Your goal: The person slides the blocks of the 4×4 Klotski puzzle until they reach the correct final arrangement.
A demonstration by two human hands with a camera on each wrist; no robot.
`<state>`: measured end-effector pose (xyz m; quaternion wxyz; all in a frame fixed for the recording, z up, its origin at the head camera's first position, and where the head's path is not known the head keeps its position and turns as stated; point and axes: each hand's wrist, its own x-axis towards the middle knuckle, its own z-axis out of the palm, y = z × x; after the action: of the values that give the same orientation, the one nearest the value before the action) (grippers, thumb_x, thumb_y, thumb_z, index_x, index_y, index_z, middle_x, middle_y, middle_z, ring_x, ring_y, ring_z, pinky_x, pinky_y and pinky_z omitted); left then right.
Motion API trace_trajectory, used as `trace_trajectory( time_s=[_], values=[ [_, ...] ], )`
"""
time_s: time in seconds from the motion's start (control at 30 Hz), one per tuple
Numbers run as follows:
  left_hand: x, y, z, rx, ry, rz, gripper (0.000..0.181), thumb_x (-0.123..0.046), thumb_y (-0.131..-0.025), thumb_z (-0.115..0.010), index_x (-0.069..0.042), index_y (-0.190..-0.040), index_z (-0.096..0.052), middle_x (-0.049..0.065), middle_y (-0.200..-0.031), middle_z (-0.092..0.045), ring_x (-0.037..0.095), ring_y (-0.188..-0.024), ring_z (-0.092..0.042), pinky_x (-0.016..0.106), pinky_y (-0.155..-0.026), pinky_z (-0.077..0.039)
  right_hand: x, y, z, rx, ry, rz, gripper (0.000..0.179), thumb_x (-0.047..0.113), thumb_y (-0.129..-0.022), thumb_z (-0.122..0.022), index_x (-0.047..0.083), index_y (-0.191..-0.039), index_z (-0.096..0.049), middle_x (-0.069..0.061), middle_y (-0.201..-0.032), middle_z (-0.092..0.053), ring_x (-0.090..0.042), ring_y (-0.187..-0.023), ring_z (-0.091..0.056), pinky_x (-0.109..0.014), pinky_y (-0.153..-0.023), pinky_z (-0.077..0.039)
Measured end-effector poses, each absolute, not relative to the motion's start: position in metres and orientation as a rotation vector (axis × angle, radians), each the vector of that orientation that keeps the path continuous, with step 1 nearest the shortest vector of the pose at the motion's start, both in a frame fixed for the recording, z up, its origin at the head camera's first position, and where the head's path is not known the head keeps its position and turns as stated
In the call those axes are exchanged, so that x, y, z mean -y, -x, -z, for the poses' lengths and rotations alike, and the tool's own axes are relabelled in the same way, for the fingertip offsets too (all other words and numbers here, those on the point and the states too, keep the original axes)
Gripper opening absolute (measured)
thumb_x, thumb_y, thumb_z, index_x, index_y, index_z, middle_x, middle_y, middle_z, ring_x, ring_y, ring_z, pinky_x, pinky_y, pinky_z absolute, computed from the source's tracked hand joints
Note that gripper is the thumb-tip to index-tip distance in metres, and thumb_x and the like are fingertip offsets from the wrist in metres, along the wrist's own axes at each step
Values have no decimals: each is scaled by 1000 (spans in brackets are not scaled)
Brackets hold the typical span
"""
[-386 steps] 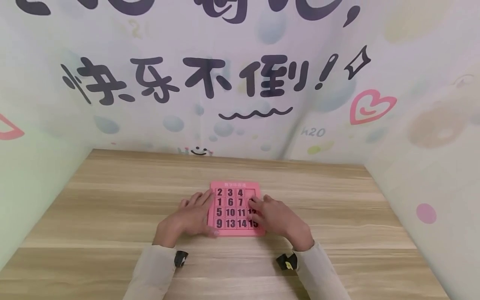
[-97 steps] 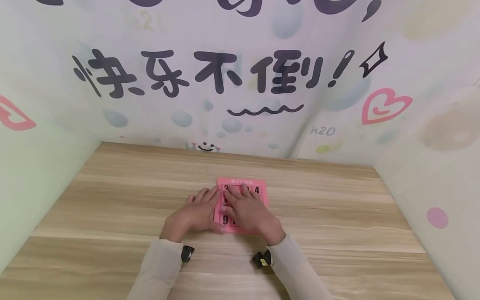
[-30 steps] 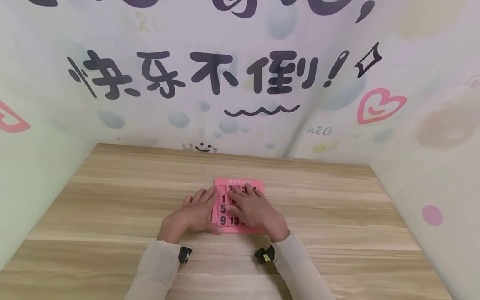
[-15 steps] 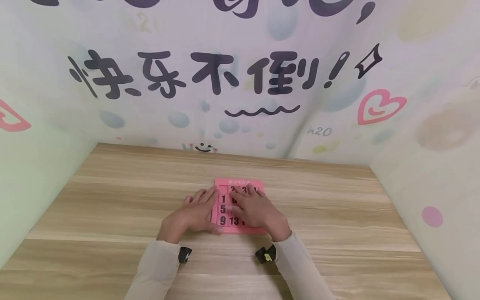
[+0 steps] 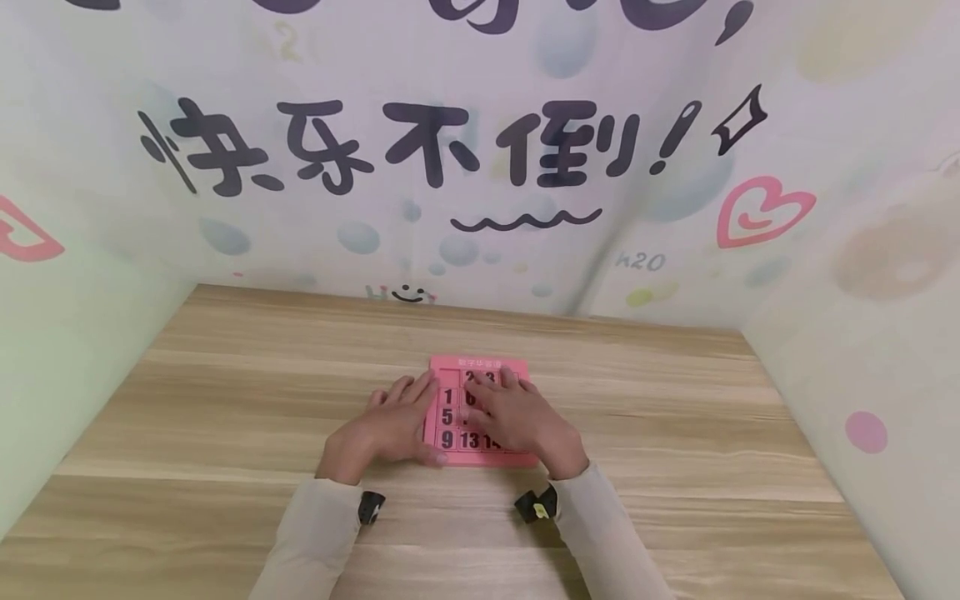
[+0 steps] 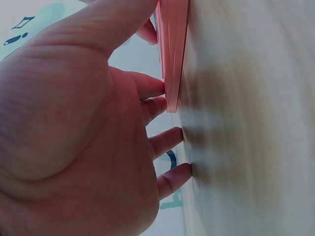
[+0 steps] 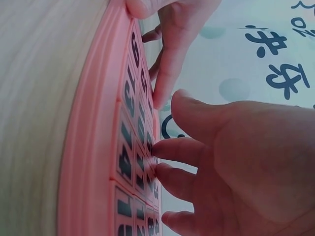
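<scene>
A pink number sliding puzzle (image 5: 480,459) lies flat on the wooden table. Its empty slot (image 5: 447,377) is at the top left, with tiles 2 and 3 beside it and 1, 5, 9 down the left column. My left hand (image 5: 384,430) rests along the puzzle's left side, thumb at the lower left corner. In the left wrist view, two of its fingers touch the frame and two reach the tabletop. My right hand (image 5: 522,418) reaches over the right part, fingers extended; in the right wrist view its fingertips (image 7: 162,172) touch the upper tiles. It hides several tiles on the right.
The wood-grain table (image 5: 247,400) runs back to a printed wall covering (image 5: 352,267) with dark lettering, bubbles and a pink heart. Pale side panels (image 5: 82,350) stand at left and right. Each wrist wears a small black device (image 5: 371,507).
Compared with the oldest frame, tiles 2, 3 and 4 have slid right and the gap has passed from top right to top left. Over the last second my right hand has shifted slightly right.
</scene>
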<state>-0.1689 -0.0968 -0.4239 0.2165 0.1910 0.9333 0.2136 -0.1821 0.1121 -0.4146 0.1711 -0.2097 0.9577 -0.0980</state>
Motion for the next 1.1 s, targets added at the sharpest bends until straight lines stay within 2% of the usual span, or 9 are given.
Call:
trace_trajectory(
  time_s=[0.2, 0.43, 0.57, 0.83, 1.1],
  values=[
    [97, 169, 424, -2589, -534, -586, 113, -50, -78, -79, -5, -159, -15, 10, -168, -6, 38, -152, -7, 58, -119, -12, -111, 182, 415, -2724, 608, 273, 58, 52, -104, -38, 23, -154, -38, -1, -163, -25, -39, -152, -10, -59, -119, -17],
    [97, 170, 425, -2589, -545, -586, 113, -51, -78, -79, -4, -159, -15, 10, -168, -7, 38, -152, -8, 58, -118, -14, -104, 176, 410, -2760, 714, 262, 56, 46, -104, -42, 18, -152, -42, -4, -161, -33, -39, -150, -21, -57, -119, -21],
    [97, 170, 425, -2591, -557, -571, 113, -51, -78, -79, -4, -159, -15, 10, -168, -7, 38, -152, -9, 59, -118, -14, -97, 170, 406, -2750, 767, 233, 59, 48, -104, -43, 14, -152, -41, -3, -159, -35, -36, -150, -24, -55, -119, -22],
    [98, 171, 425, -2596, -572, -570, 113, -51, -78, -79, -3, -158, -15, 11, -168, -7, 38, -151, -9, 60, -117, -15, -88, 163, 404, -2743, 793, 157, 55, 50, -103, -41, 21, -149, -48, -1, -155, -44, -35, -150, -24, -58, -117, -26],
    [98, 170, 424, -2593, -571, -585, 112, -50, -78, -80, -2, -158, -17, 11, -167, -8, 38, -151, -10, 59, -117, -16, -85, 161, 406, -2763, 800, 95, 55, 51, -103, -44, 18, -146, -51, -2, -153, -47, -35, -147, -32, -57, -115, -31]
  ],
)
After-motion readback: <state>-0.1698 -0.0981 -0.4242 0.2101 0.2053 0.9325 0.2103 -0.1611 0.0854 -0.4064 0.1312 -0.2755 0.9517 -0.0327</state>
